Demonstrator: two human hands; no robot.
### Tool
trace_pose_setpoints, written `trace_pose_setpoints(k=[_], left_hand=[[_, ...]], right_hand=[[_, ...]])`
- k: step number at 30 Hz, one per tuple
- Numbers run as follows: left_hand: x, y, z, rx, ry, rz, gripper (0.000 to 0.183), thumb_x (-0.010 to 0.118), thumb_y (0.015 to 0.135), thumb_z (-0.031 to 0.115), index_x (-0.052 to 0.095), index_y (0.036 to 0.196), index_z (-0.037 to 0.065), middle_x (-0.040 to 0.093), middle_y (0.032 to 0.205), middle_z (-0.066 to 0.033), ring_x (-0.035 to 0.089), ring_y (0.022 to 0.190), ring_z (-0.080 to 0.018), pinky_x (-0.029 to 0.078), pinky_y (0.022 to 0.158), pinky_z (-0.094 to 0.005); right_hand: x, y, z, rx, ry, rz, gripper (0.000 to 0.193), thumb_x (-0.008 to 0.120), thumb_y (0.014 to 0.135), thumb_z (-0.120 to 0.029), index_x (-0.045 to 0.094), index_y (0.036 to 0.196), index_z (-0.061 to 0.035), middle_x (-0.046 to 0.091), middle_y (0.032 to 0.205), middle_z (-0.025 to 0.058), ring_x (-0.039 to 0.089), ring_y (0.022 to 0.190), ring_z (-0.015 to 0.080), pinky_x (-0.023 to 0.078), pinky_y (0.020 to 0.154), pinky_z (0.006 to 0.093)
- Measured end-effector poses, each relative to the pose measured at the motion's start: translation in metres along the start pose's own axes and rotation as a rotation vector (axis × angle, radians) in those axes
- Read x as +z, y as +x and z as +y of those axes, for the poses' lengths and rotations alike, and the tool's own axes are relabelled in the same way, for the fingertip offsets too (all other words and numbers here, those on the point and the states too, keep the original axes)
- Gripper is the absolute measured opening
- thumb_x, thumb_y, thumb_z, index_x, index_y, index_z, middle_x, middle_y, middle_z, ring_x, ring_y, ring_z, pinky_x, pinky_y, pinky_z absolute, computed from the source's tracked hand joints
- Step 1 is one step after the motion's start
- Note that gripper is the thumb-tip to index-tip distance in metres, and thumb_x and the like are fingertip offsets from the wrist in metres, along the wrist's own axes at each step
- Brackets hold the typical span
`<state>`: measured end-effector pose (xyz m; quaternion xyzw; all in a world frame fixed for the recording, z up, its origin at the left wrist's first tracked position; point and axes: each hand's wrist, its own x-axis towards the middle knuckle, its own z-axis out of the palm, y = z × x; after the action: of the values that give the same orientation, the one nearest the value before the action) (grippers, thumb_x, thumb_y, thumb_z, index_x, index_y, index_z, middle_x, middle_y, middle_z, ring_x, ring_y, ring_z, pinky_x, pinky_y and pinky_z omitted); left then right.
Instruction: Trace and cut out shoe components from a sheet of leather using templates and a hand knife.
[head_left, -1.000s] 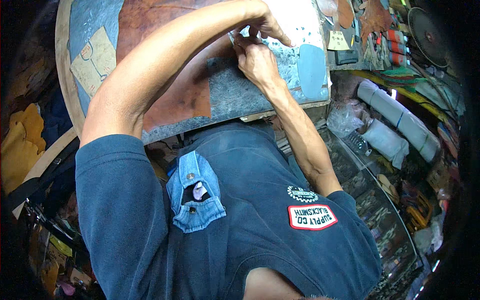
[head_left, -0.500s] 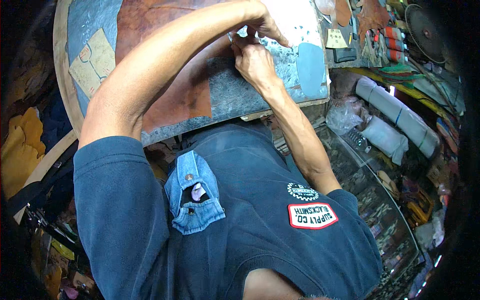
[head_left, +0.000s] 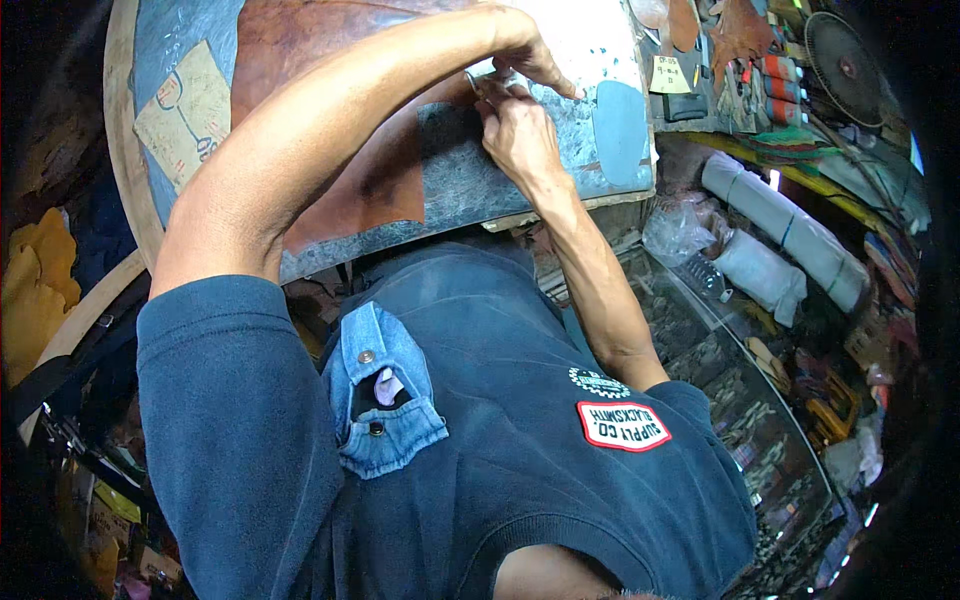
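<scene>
Head view. At upper centre, the left hand (head_left: 530, 55) and right hand (head_left: 522, 130) meet close together over the table (head_left: 470, 175). The left hand extends a finger toward the right; the fingers of the right hand are bent. Whether either is clamped on anything cannot be told, the fingertips being partly hidden. Brown leather (head_left: 375, 205) lies on the table, left of the right hand and partly beneath the left forearm.

Upper left: a tan card (head_left: 180, 115) with a blue drawn outline and reddish handwriting. Upper right: a grey-blue oval (head_left: 620, 130) on the table; beyond it, a pale yellow note (head_left: 668, 73) with dark handwritten characters. Lower right: on the dark shirt (head_left: 520, 420), a red-bordered white patch (head_left: 625, 427) with dark capitals, inverted in the frame, just below a round printed emblem (head_left: 598, 382).
</scene>
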<state>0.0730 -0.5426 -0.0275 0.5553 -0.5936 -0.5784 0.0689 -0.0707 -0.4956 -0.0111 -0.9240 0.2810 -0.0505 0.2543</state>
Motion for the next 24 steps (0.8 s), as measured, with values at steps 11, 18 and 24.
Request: trace_pose_setpoints(k=[11,18,24], left_hand=[[0.005,-0.039,0.005,-0.121,0.496,0.241,0.057,0.051,0.088,0.060,0.072,0.106,0.011,0.068,0.110,-0.0183,0.066,0.101,-0.0339,0.051,0.088,-0.0444],[0.052,-0.065,-0.055,0.184,0.578,0.842,0.015,0.064,0.080,0.016,0.069,0.090,0.006,0.066,0.114,-0.0106,0.065,0.094,-0.0281,0.053,0.080,-0.0394],[0.057,-0.067,-0.052,0.119,0.487,0.840,0.026,0.069,0.078,0.016,0.068,0.102,0.007,0.056,0.134,-0.0079,0.055,0.114,-0.0274,0.044,0.096,-0.0408]], right_hand=[[-0.031,-0.076,-0.002,0.034,0.079,0.007,0.028,0.061,0.087,-0.005,0.060,0.114,-0.0018,0.061,0.097,0.0211,0.062,0.084,0.0403,0.053,0.074,0.0460],[-0.061,-0.014,0.049,-0.258,0.086,-0.218,0.024,0.062,0.088,-0.012,0.065,0.111,-0.0074,0.066,0.105,0.0115,0.065,0.092,0.0320,0.053,0.079,0.0394],[-0.062,0.039,0.065,-0.548,0.040,-0.377,0.022,0.065,0.088,-0.016,0.069,0.108,-0.0076,0.068,0.097,0.0121,0.066,0.086,0.0326,0.054,0.074,0.0385]])
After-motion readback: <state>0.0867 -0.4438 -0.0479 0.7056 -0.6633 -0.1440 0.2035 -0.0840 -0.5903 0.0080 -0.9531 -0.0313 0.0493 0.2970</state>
